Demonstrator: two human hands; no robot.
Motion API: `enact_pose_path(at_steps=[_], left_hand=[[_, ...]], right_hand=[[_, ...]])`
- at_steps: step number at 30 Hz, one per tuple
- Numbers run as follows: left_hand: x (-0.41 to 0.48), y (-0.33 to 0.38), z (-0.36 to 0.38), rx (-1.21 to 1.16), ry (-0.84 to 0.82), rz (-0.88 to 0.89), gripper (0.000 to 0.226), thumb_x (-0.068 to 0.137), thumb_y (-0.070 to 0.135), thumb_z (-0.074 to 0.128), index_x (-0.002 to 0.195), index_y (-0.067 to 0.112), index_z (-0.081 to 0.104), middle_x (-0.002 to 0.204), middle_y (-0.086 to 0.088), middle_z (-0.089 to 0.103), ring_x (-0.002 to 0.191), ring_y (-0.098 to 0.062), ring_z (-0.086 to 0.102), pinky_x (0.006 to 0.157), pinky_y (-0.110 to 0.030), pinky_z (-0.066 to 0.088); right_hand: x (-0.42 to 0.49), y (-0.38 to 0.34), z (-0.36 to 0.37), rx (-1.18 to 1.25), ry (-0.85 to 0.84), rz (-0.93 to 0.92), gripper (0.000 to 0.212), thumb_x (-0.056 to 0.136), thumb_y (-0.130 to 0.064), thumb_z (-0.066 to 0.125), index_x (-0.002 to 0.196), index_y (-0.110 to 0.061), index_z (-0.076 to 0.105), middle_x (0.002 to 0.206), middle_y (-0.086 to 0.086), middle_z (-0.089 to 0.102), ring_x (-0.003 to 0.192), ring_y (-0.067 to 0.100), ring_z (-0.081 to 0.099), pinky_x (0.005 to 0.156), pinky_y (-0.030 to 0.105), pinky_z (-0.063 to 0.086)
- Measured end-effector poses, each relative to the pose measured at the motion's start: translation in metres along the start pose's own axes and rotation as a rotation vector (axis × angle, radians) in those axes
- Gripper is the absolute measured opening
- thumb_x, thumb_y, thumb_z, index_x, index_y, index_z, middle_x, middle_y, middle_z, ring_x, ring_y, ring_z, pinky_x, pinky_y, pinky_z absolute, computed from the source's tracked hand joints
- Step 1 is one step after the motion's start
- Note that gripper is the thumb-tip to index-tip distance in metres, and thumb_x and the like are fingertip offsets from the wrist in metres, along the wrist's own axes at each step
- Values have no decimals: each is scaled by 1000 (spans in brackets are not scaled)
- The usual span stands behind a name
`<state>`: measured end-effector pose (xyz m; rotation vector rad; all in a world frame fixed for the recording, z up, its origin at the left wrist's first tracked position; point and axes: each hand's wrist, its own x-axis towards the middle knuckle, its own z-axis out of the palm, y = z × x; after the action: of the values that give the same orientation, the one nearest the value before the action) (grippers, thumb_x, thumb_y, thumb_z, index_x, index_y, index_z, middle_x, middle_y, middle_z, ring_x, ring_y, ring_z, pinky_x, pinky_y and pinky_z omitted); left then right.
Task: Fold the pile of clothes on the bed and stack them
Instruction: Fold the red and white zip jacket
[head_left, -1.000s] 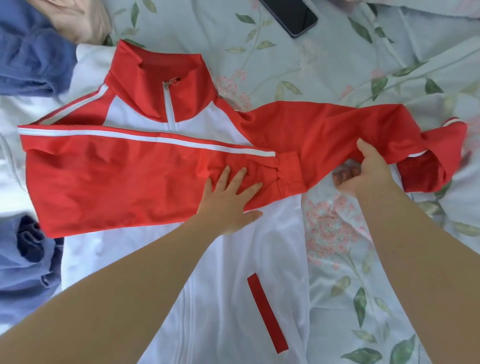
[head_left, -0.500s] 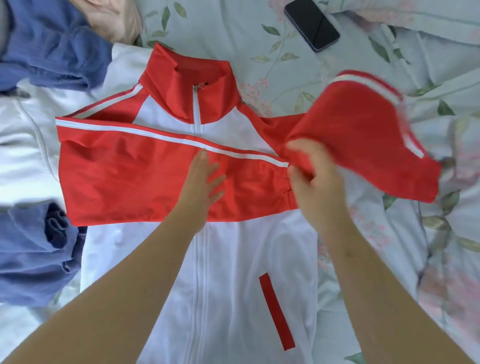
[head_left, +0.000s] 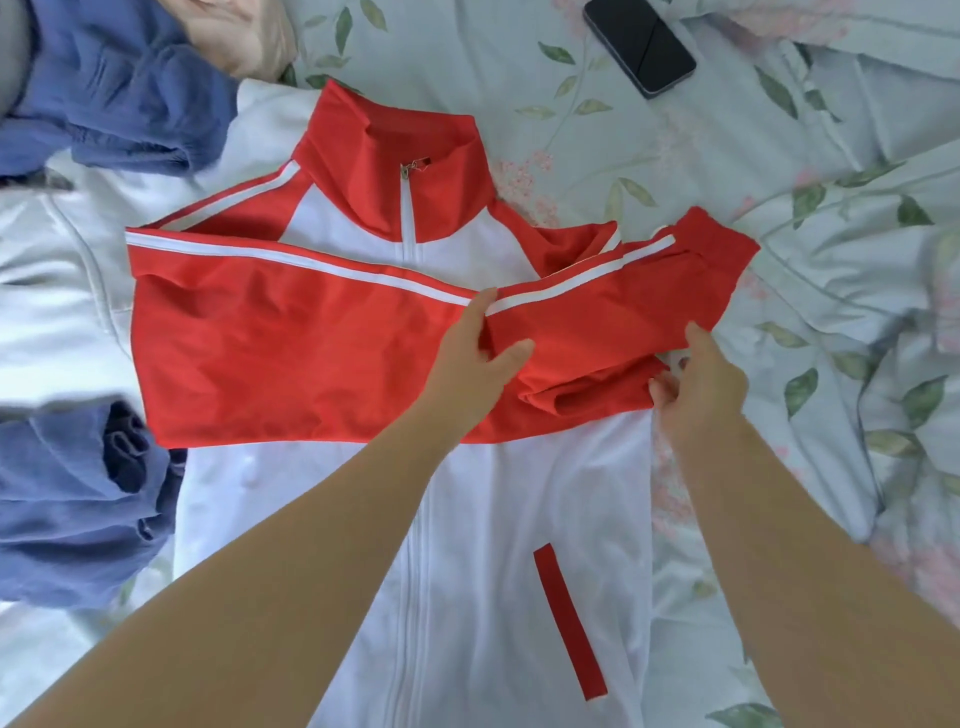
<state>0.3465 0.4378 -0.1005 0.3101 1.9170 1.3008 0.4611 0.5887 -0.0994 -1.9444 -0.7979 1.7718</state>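
A red and white zip jacket (head_left: 483, 519) lies front-up on the bed, collar away from me. Its left sleeve (head_left: 291, 343) is folded flat across the chest. The right sleeve (head_left: 613, 312) is doubled back on itself at the jacket's right side, cuff pointing right. My left hand (head_left: 472, 353) holds the inner end of that sleeve, thumb on top of the fabric and fingers partly tucked beneath. My right hand (head_left: 696, 384) pinches the jacket's right edge just under the folded sleeve.
Crumpled blue garments lie at the upper left (head_left: 119, 88) and lower left (head_left: 72, 514), with a beige piece (head_left: 239, 36) and white clothing (head_left: 47, 291) beside them. A black phone (head_left: 639, 47) rests on the floral sheet (head_left: 810, 291) at the top right.
The right sleeve, stretched out to the right a second ago, has been lifted and folded back over the chest. My left hand shifted right onto it; my right hand let go and moved to the jacket's edge.
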Motion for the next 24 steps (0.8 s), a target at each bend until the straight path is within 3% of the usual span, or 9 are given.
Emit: enact_pose_path(at_steps=[3,6,8,10,14,16,18,21,24], left_hand=[[10,-5,8,227,-31,23,61,91,14,59,145,19,32,143,-9,42,131,-22,41,111,-39,33],[7,1,3,84,14,-41,51,95,18,53,143,22,35,139,2,48,127,-9,45,109,-33,36],[-1,7,-6,-86,80,-105,38,97,24,51,133,30,42,114,16,57,104,5,56,92,-28,44],[-11,11,-21,-318,177,-223,31,97,35,47,128,36,43,102,17,57,92,0,58,78,-29,46],[-34,-2,-68,-734,391,-319,53,94,62,27,136,34,42,130,5,51,121,-18,50,94,-38,40],[-51,-19,-92,-1007,449,-303,66,89,70,24,139,31,42,136,2,50,128,-27,45,101,-47,36],[-64,-35,-110,-1194,473,-281,75,80,79,26,132,32,50,128,1,59,119,-32,53,98,-54,39],[-69,-46,-127,-1267,523,-291,79,74,84,35,128,29,56,122,-3,65,112,-30,61,95,-52,45],[-60,-45,-129,-912,591,-382,43,90,43,58,126,20,58,124,-4,64,109,-22,63,84,-39,52]], right_hand=[[20,-10,10,-108,-24,66,31,84,-32,69,108,-16,58,94,2,61,75,14,58,65,26,49],[20,-21,17,-145,-48,-26,15,87,-16,65,98,-8,60,83,2,58,60,7,58,61,16,50],[8,-24,25,-308,-20,-409,24,87,-9,60,111,-3,62,92,5,63,76,14,61,74,21,50],[-21,-16,36,-592,-74,-840,33,88,-8,57,120,-6,61,107,15,63,99,28,58,92,33,43],[-85,30,54,-1017,-625,-1341,33,84,-16,62,116,-20,68,94,13,62,89,34,55,79,39,41],[-98,53,54,-1234,-862,-1301,35,82,-24,65,117,-29,67,100,2,61,98,27,52,86,37,38],[-97,68,46,-1221,-877,-1212,30,82,-22,66,112,-25,69,104,-2,65,104,24,53,91,36,37],[-89,72,35,-1016,-631,-1161,19,81,-10,65,97,-14,73,96,2,70,90,29,61,82,40,46],[-70,72,29,-1195,-391,-1045,29,84,-12,62,113,-15,66,112,6,65,99,32,56,83,41,44]])
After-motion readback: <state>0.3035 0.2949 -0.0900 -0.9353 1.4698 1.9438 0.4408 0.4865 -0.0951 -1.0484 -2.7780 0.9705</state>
